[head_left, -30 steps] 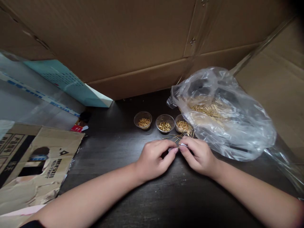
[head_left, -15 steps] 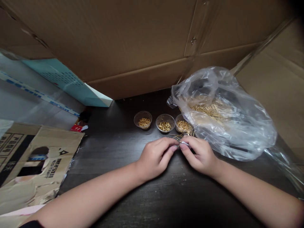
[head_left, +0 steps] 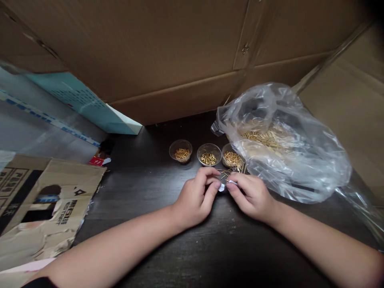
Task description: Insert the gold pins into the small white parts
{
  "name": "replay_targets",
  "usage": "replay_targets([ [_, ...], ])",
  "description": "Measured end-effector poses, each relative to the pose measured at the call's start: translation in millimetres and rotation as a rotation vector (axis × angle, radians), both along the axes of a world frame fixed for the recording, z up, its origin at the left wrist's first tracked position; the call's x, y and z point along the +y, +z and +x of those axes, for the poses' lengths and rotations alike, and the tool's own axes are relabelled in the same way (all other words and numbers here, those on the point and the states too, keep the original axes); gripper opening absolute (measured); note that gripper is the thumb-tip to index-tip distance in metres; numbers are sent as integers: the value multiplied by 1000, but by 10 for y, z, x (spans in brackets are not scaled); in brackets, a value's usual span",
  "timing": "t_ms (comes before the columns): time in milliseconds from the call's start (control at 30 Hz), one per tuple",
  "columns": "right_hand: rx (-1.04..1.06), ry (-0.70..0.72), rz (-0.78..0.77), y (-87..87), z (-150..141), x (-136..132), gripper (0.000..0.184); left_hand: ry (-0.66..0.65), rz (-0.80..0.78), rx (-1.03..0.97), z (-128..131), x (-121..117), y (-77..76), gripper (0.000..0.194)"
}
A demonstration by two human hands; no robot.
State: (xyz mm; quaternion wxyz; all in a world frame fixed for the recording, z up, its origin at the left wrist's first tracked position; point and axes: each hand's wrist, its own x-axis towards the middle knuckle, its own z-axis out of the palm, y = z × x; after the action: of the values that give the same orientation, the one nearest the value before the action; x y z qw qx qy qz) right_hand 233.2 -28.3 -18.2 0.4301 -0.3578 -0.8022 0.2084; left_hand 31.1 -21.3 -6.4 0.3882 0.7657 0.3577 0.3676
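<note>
Head view: the right grip (head_left: 250, 198) is closed, thumb and fingertips pinching a tiny silvery-white scrap (head_left: 231, 182) near the middle of the frame, too small to identify. The left grip (head_left: 193, 200) is curled just beside it, its fingers bent close to a white fleck (head_left: 221, 187); whether it holds that fleck, I cannot tell.

Loose gold pins (head_left: 228, 171) lie scattered on the dark wooden bench (head_left: 144, 180) just above the hands. Beyond them stand three clear plastic cups (head_left: 209, 154) in a row, each part-filled with similar pins. A crumpled clear plastic bag (head_left: 288, 160) holding a heap of gold pins (head_left: 264, 139) crowds the rightmost cup.

A small slip of the pinch could drop the scrap, which would be easy to lose among the pins. A knuckle brushing the loose pins could scatter them across the dark bench. A nudge to the slack bag could tip the nearest cup and spill its pins.
</note>
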Motion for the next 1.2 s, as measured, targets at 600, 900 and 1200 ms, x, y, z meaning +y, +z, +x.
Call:
replay_targets([
  [600,-21,-28,12,-7,-5,4,13,-22,-75,-18,9,18,18,19],
  [900,-18,-2,14,5,0,-4,12,9,-145,-42,31,21,47,15],
  [1200,-43,-12,16,4,-10,-4,14,-8,-113,1,24,16,49,12],
])
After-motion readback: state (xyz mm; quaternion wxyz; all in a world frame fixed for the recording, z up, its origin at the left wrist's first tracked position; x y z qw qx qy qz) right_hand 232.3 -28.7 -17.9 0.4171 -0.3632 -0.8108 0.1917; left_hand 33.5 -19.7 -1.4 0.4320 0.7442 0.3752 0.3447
